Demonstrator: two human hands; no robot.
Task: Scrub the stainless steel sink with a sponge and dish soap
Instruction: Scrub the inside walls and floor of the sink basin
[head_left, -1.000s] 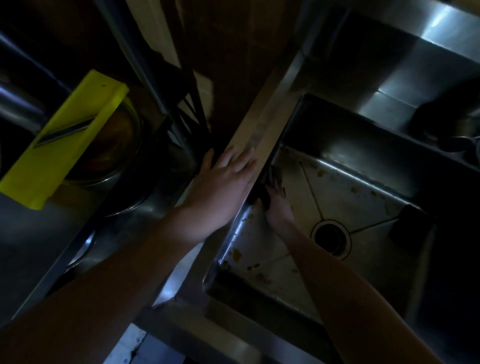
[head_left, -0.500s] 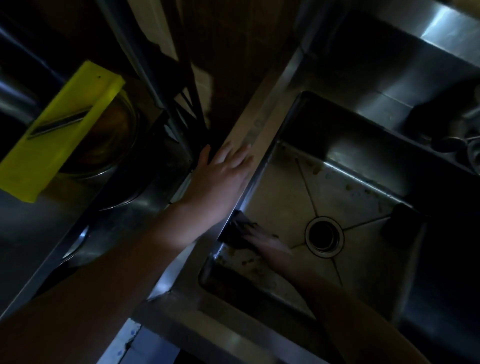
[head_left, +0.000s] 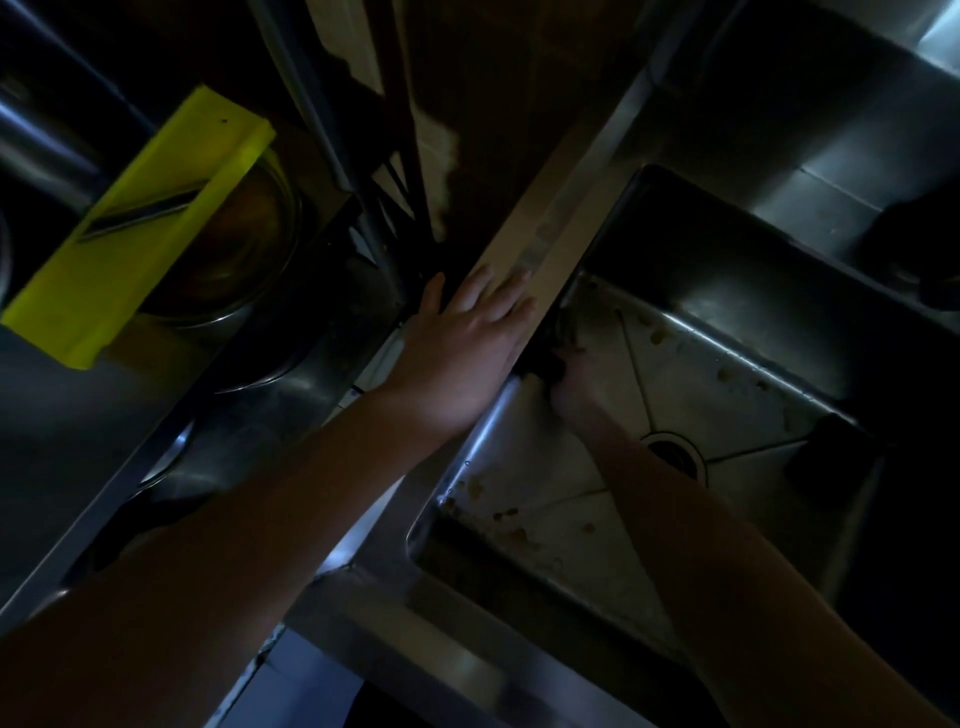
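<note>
Pressing a dark sponge (head_left: 545, 364) against the sink's (head_left: 737, 374) left wall, my right hand (head_left: 579, 387) curls its fingers round it. Too dark to tell how the sponge points. My left hand (head_left: 462, 343) rests flat on the rim, fingers straight.

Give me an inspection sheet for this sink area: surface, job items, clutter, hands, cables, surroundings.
Surface: sink floor carries scattered brown specks, thickest near the front left; the drain is partly hidden by the right forearm.
Job's things: dark sponge at the basin's left wall; no soap bottle seen.
Clutter: yellow slicer lying across a metal bowl; dark lump at the basin's right side, too dark to identify.
Grips: left hand flat on the sink's rim; right hand on the sponge, its fingers too dark to read.
Cables: nothing seen.
Surroundings: dim light; steel counter left of the sink.
</note>
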